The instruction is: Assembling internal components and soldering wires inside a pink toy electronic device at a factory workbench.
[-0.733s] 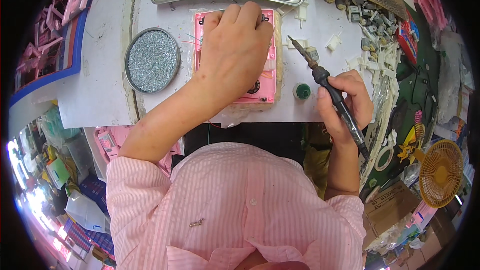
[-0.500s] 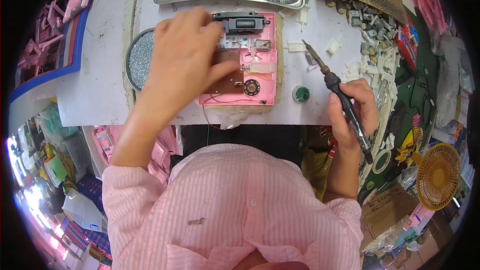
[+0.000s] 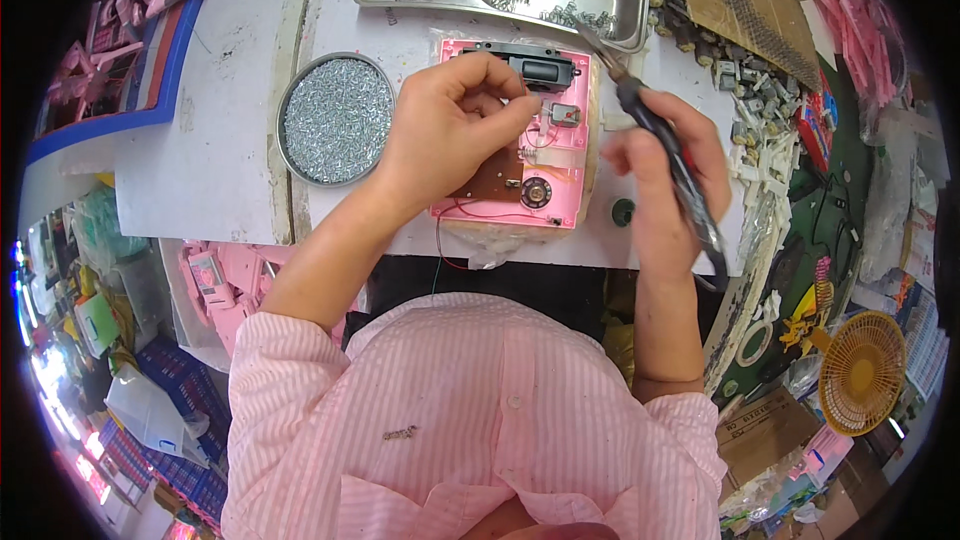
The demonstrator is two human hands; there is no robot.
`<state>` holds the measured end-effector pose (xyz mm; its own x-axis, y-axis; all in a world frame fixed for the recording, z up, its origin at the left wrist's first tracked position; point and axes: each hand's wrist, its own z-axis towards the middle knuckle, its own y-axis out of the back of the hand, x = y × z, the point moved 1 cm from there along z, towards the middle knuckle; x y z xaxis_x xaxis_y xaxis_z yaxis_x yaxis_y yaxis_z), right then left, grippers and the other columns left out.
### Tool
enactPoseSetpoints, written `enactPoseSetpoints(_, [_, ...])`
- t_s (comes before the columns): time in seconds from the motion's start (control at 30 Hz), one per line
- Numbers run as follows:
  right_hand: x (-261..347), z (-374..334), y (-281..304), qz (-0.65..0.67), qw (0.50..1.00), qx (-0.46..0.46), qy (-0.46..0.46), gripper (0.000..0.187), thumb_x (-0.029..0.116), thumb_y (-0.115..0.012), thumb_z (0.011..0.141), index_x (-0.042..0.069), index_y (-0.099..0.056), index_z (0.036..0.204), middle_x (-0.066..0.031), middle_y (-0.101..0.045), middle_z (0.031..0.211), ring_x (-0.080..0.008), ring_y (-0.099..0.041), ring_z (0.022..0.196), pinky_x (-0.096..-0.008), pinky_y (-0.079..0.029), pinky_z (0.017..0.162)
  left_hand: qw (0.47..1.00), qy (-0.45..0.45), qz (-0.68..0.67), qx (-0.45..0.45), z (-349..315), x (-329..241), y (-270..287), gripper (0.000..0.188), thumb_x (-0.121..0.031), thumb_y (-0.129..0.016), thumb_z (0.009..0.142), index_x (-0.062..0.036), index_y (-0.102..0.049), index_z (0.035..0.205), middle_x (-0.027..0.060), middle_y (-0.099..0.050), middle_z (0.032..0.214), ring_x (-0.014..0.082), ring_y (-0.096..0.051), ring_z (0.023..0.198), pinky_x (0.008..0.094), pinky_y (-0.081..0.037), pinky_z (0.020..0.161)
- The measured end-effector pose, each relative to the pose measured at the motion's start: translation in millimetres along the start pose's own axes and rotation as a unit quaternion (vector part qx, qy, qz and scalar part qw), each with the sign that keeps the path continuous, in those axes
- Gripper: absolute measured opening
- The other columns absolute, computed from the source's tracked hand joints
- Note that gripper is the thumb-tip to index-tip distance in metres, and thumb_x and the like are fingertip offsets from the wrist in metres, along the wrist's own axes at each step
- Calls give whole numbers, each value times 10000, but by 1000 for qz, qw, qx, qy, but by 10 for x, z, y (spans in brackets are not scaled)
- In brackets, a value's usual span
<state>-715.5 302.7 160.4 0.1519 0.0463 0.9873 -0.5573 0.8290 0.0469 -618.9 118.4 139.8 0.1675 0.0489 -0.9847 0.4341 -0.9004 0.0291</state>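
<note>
My left hand (image 3: 455, 125) is over a pink plastic housing (image 3: 567, 202), thumb and fingers pinched together. Whatever they hold, if anything, is too small to make out. In the housing are a brown circuit board (image 3: 483, 180), a small metal motor (image 3: 565, 115), a round speaker (image 3: 536, 193), a black part (image 3: 545, 71) along the far side and thin wires. My right hand (image 3: 680, 165) is closed round the dark handle of a soldering iron (image 3: 632, 98). The iron slants up and left, its tip beyond the housing's far right corner, near the metal tray.
A round dish of small metal pieces (image 3: 338, 120) stands left of the housing. Behind it lies a steel tray (image 3: 480, 2) with springs. Small motors and white plastic parts (image 3: 755, 145) heap up at the right. A small green round container (image 3: 623, 212) sits near my right hand.
My right hand has lifted the soldering iron up and left, closer to the housing. My left hand has come rightward over the housing, its fingers now pinched. The whole view has shifted slightly.
</note>
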Motion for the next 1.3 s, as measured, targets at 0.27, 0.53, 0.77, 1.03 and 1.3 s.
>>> enactPoseSetpoints(0.27, [-61, 256, -415, 11, 998, 68, 6, 433, -8, -673, 898, 21, -578, 1319, -113, -719, 1072, -132, -681, 969, -268, -557, 852, 999, -21, -41, 21, -72, 78, 36, 125, -56, -702, 947, 29, -685, 1038, 27, -701, 851, 47, -607, 655, 183, -467, 560])
enactPoseSetpoints(0.53, [-78, 252, -459, 22, 996, 85, -8, 420, -36, -659, 902, 13, -579, 1312, -99, -707, 1013, -127, -672, 936, -267, -552, 846, 996, -10, -72, 43, -65, 125, 109, 135, -93, -641, 1000, 24, -689, 1047, 29, -704, 840, 44, -604, 649, 181, -456, 559])
enactPoseSetpoints(0.77, [-83, 224, -517, 4, 999, 43, -5, 413, -46, -662, 889, 32, -592, 1288, -62, -690, 952, -84, -644, 819, -223, -535, 742, 994, -4, -102, 37, -39, 122, 119, 150, -117, -661, 985, 29, -695, 1004, 17, -691, 807, 32, -583, 618, 177, -440, 531])
enactPoseSetpoints(1.03, [-149, 130, -272, -101, 990, 24, 99, 424, -7, -753, 844, 34, -621, 1244, -36, -677, 926, -82, -617, 815, -227, -508, 724, 997, -49, -15, 56, 14, 99, 204, 111, -110, -678, 976, -2, -664, 997, 5, -681, 905, 37, -572, 767, 190, -459, 686])
enactPoseSetpoints(1.3, [-167, 222, -322, 3, 999, 42, 35, 428, -24, -741, 854, 18, -604, 1257, -54, -698, 963, -110, -656, 912, -251, -530, 809, 990, -79, 83, 79, 40, 50, 183, 94, -76, -690, 949, 14, -670, 967, 5, -651, 935, 75, -588, 870, 233, -483, 800])
